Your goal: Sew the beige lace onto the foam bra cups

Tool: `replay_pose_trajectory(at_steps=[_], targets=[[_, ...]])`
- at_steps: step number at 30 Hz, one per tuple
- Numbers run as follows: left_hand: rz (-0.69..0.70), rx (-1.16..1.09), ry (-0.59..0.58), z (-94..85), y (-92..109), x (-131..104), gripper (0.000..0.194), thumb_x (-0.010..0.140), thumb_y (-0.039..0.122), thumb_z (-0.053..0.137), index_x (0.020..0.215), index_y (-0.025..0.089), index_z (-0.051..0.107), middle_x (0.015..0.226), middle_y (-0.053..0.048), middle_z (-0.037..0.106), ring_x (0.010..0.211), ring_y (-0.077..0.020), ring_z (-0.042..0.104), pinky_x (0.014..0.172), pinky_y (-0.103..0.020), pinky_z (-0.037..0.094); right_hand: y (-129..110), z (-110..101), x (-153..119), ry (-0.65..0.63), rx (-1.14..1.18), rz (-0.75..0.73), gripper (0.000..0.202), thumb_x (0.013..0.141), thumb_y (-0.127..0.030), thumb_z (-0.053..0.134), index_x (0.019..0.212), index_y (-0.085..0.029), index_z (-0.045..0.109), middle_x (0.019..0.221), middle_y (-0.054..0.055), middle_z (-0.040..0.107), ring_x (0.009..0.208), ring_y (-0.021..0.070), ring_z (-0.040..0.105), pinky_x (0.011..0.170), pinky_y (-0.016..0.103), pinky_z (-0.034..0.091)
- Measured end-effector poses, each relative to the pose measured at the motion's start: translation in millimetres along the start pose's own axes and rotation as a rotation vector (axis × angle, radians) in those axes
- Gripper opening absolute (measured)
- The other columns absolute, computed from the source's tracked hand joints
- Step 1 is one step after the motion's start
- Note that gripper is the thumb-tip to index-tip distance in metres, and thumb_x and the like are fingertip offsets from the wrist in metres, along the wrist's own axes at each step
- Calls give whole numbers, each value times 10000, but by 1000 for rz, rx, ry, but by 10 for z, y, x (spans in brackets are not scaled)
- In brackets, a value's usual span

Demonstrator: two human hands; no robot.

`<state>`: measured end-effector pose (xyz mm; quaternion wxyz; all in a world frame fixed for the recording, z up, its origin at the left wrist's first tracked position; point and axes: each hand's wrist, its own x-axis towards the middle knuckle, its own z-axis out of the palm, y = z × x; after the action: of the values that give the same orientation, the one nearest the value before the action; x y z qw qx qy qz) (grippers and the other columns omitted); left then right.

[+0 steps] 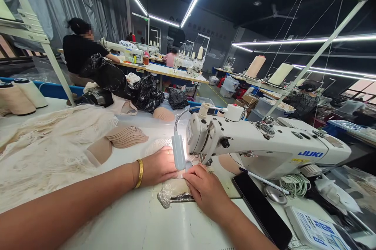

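Observation:
A white JUKI sewing machine (pixel 264 148) stands before me, its needle area mostly hidden by a lit grey lamp (pixel 178 152) on a bendable neck. Pale lace fabric (pixel 158 146) lies on the bed left of the needle. My left hand (pixel 158 167), wearing a gold bangle, holds this fabric down with its fingers together; the lamp covers some fingertips. Close to the presser foot, my right hand (pixel 205 185) pinches the near edge of the fabric between thumb and fingers. The two hands are almost touching.
Cream lace (pixel 58 140) heaps up on the left beside stacked beige foam cups (pixel 127 136). Thread cones (pixel 29 93) stand behind. On the right lie a black phone (pixel 261 211), a pen (pixel 264 180) and a white box (pixel 317 228). A co-worker (pixel 84 52) sits at another machine.

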<state>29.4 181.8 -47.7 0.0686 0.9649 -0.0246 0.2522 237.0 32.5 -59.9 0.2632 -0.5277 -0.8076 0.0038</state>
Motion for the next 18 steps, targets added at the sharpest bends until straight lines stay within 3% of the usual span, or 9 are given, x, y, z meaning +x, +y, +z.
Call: replay_pose_trajectory(at_steps=[5,11,18], targets=[[5,12,-1,-20,10,7,209,1072,250,446,1026,244,649,997,-56,767,918,-245,659,933,-428,401,-1,22,0,9,11,-4,244,968,-43,513,1030,-222,666,953,52,663,864,227,589,654,294,415],[-9,85,-80,-102,-20,38,187,1041,204,486,1053,239,669,1034,-40,755,928,-229,638,936,-409,389,-10,28,2,11,-21,8,247,972,-50,499,1033,-221,666,945,55,654,859,233,587,624,296,396],[-142,174,-50,-16,-53,5,86,956,225,622,900,229,687,992,-72,722,1023,-286,611,981,-442,372,-1,28,11,13,-27,-8,249,984,-74,499,1101,-216,668,982,65,663,864,234,604,641,307,435]])
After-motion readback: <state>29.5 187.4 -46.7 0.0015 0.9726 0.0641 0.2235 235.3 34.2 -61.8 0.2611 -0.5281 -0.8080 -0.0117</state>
